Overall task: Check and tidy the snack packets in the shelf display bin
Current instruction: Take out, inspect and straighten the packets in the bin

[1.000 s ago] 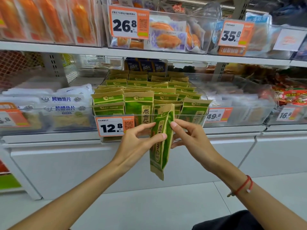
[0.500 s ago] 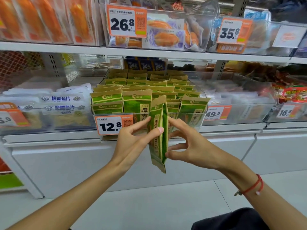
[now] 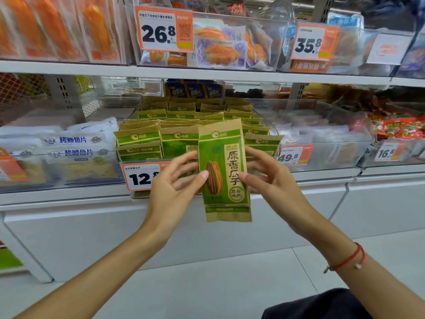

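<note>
Both hands pinch one green packet [image 3: 224, 171] by its side edges, left hand [image 3: 172, 192] and right hand [image 3: 273, 183], upright, front facing out, just before the display bin [image 3: 264, 118]; bare floor [image 3: 207, 284] lies below.

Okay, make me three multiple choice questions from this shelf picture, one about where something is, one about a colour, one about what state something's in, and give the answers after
1. Where is the held packet?
A. In front of the bin, between both hands
B. On the floor
C. On the top shelf

2. What colour is the band on the right wrist?
A. Blue
B. Red
C. White

3. How is the held packet turned?
A. Edge-on
B. Printed front facing the camera
C. Upside down

Answers: 1 A, the left hand and right hand pinch its sides before the bin. 2 B, the wristband is red. 3 B, its seed picture and characters read upright.
</note>
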{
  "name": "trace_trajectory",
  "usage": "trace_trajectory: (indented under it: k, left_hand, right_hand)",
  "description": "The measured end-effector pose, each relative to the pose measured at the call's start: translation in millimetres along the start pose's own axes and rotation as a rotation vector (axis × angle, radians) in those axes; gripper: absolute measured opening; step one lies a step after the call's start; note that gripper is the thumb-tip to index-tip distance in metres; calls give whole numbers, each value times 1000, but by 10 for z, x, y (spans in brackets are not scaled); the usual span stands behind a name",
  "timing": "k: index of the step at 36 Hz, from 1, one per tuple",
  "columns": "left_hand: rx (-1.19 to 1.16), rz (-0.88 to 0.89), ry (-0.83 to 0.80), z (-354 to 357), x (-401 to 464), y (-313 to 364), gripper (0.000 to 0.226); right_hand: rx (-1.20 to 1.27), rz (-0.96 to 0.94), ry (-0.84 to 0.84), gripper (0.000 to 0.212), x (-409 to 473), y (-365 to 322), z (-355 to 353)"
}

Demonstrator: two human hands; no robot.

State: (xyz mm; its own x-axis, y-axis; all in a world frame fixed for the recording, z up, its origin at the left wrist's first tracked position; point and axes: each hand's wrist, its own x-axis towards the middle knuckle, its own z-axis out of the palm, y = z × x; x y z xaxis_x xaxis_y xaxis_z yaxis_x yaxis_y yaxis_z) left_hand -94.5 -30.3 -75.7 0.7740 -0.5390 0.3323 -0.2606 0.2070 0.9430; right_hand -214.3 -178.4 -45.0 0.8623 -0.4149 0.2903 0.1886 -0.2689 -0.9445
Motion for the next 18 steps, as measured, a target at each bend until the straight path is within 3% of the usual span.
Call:
trace_trajectory:
  k: [4,8,12,15,18]
  left_hand:
    - [-27,-66,-24,6,4,10,62]
    - [-53,-75,-117,20,-29,59,35]
    - [-72,-21,-64,29,-33,100,27]
    - [-2,66,6,12,-39,109,23]
    - [178,151,56,-10,-81,101,41]
  right_hand:
    - [129,8,39,36,-3,-24,-11]
    - [148,31,31,22,7,-6,25]
    - [-34,7,138,14,47,61,88]
    - [-160,44,178,40,54,47,154]
    - [-150,107,178,78,49,31,226]
